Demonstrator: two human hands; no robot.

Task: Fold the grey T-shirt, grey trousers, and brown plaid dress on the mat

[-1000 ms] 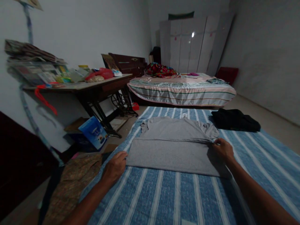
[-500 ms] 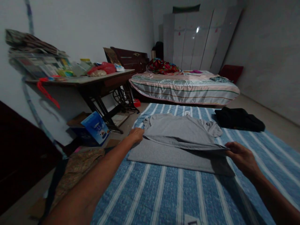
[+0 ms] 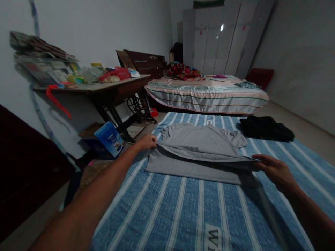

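A grey T-shirt (image 3: 199,139) lies spread on a blue bed sheet with white stripes (image 3: 183,209), its neck and sleeves toward the far side. My left hand (image 3: 148,142) is closed on one end of the shirt's hem edge. At the other end, my right hand (image 3: 272,169) pinches the same edge between thumb and fingers. Between both hands the upper layer is stretched and lifted off the sheet, sagging slightly in the middle. Beneath it, the lower layer lies flat with its straight edge nearest me.
Folded black clothing (image 3: 265,129) lies at the sheet's far right. To the left stand a cluttered sewing-machine table (image 3: 125,83) and a blue box (image 3: 110,139). Another bed (image 3: 206,97) is beyond, with a grey wardrobe (image 3: 211,42) behind it.
Both hands have raised the hem edge, opening the gap between the shirt's layers. My left hand has shifted slightly up and left. The view has tilted down a little.
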